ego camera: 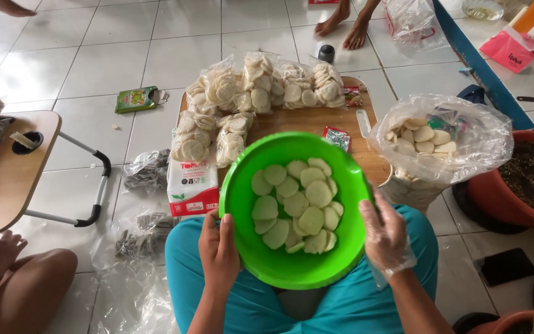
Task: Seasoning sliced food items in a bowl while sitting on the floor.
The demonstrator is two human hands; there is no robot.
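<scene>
Left hand (219, 252) bare, fingers curled; right hand (385, 238) gloved, gripping.

Person seen from above, own body only. Left hand (219, 250): bare, nothing worn; forearm bare, no sleeve in view. Right hand (385, 235): covered by a thin, clear, loose plastic glove, crinkled, its open cuff ending just past the wrist; forearm beyond it bare. Legs: teal trousers (335, 306), plain fabric, soft folds, no visible markings.

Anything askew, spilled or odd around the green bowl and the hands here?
Only one oddity: the right hand wears a clear plastic glove while the left hand is bare. Both grip the green bowl, tilted but keeping its crackers inside. Nothing looks spilled.
</scene>
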